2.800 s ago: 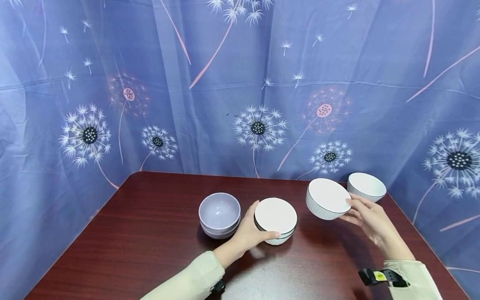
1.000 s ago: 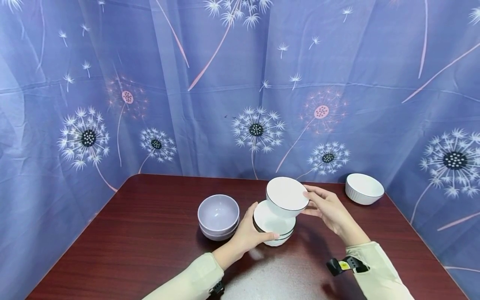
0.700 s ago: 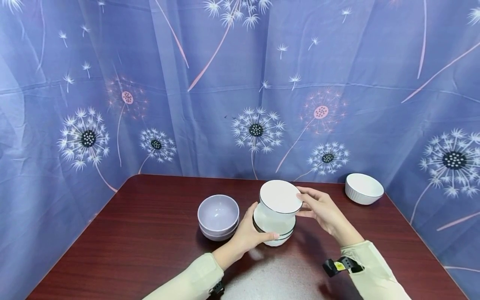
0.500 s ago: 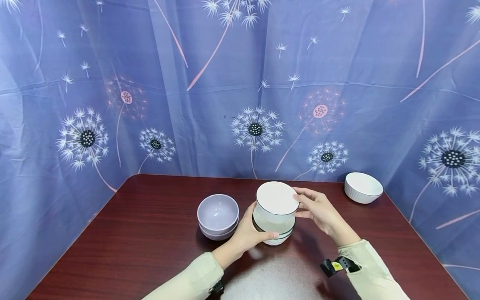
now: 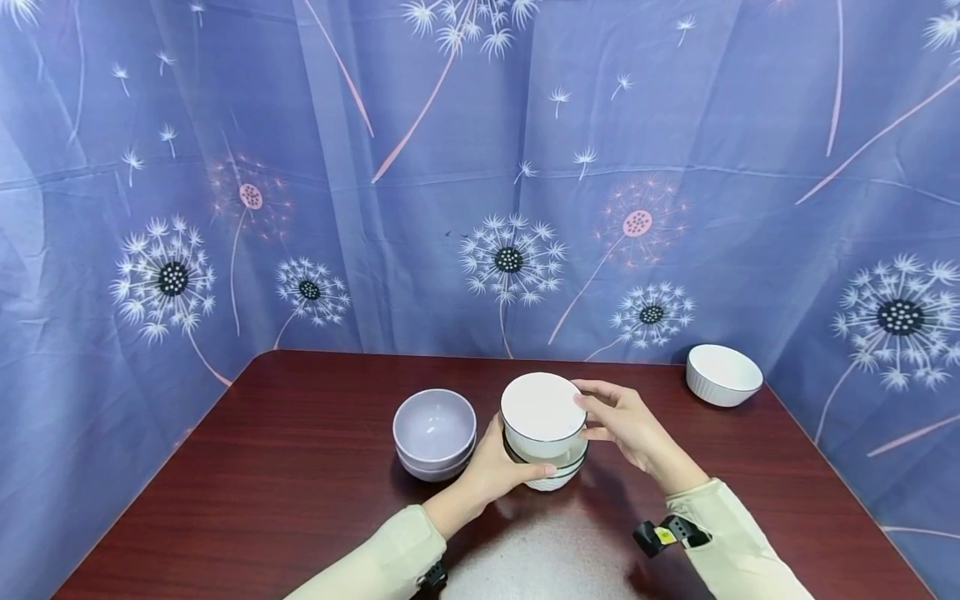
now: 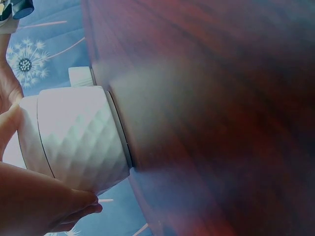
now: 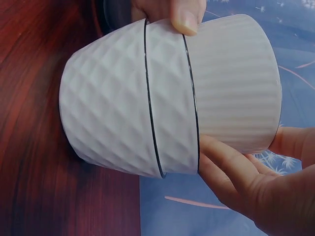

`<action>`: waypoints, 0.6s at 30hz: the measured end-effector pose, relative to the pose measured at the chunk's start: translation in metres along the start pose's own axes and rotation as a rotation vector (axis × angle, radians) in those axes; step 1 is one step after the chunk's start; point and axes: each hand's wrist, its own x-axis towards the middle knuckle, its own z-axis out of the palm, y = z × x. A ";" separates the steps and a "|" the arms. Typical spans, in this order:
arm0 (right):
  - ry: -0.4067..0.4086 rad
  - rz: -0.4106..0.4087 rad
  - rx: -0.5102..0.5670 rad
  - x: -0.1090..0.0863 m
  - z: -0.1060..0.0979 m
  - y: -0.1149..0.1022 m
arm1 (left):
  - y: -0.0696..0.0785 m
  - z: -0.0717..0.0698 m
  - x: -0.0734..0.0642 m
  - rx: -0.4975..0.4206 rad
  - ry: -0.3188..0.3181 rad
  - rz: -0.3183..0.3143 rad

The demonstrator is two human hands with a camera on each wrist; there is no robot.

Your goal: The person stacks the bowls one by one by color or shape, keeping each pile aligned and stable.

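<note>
My left hand [image 5: 491, 468] grips the side of a stack of two white bowls [image 7: 110, 98] with dark rims and a diamond-textured outside. The stack stands on the table, thumb near its front rim. In my right hand [image 5: 628, 427] a white ribbed bowl [image 5: 543, 408] with a thin dark rim is pinched at its right side. That bowl sits over the stack's mouth, its lower part inside the top rim in the right wrist view [image 7: 236, 83]. The stack's inside is mostly hidden beneath it.
Left of my left hand stands a stack of two lavender bowls [image 5: 437, 429]. Another white ribbed bowl [image 5: 723, 379] sits at the far right corner of the dark red table [image 5: 300, 483]. A blue dandelion-print curtain [image 5: 420, 275] hangs behind the table.
My right hand has brought the ribbed bowl leftward from the table's right side, then lowered it into the mouth of the white stack. My left hand keeps its grip on the stack.
</note>
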 end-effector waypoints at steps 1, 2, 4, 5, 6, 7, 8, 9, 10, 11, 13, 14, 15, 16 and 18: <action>-0.003 -0.002 -0.004 0.000 0.000 0.000 | 0.000 0.000 0.000 0.000 0.001 0.002; -0.006 -0.003 -0.007 0.000 0.001 -0.001 | 0.000 0.000 0.000 -0.001 0.001 0.003; -0.011 -0.005 -0.012 -0.001 0.001 -0.001 | 0.000 0.000 0.001 -0.003 0.001 0.004; -0.011 -0.005 -0.015 -0.001 0.001 -0.001 | 0.000 0.000 0.001 -0.005 0.001 0.006; -0.012 -0.007 -0.018 -0.001 0.001 0.000 | 0.000 0.000 0.001 -0.008 0.002 0.010; -0.014 -0.010 -0.020 -0.001 0.001 0.000 | 0.000 0.000 0.001 -0.011 0.002 0.012; -0.014 -0.012 -0.024 -0.001 0.001 0.001 | 0.000 0.000 0.001 -0.012 0.003 0.015; -0.012 -0.013 -0.028 -0.001 0.001 0.001 | 0.000 0.000 0.001 -0.018 0.002 0.019; -0.012 -0.019 -0.033 -0.001 0.001 0.001 | 0.000 0.000 0.002 -0.020 0.002 0.024; -0.010 -0.024 -0.037 -0.001 0.001 0.002 | 0.000 0.000 0.002 -0.022 0.002 0.027; -0.005 -0.029 -0.043 -0.001 0.001 0.002 | 0.000 0.000 0.002 -0.023 0.003 0.030; -0.001 -0.029 -0.047 -0.002 0.001 0.002 | 0.000 0.000 0.001 -0.023 0.003 0.031; 0.003 -0.030 -0.052 -0.002 0.001 0.001 | 0.000 0.000 0.001 -0.026 0.003 0.029; 0.003 -0.036 -0.060 -0.003 0.001 0.002 | 0.000 0.000 0.000 -0.023 0.004 0.024; 0.011 -0.035 -0.073 -0.004 0.001 0.002 | 0.001 0.000 0.000 -0.027 0.003 0.019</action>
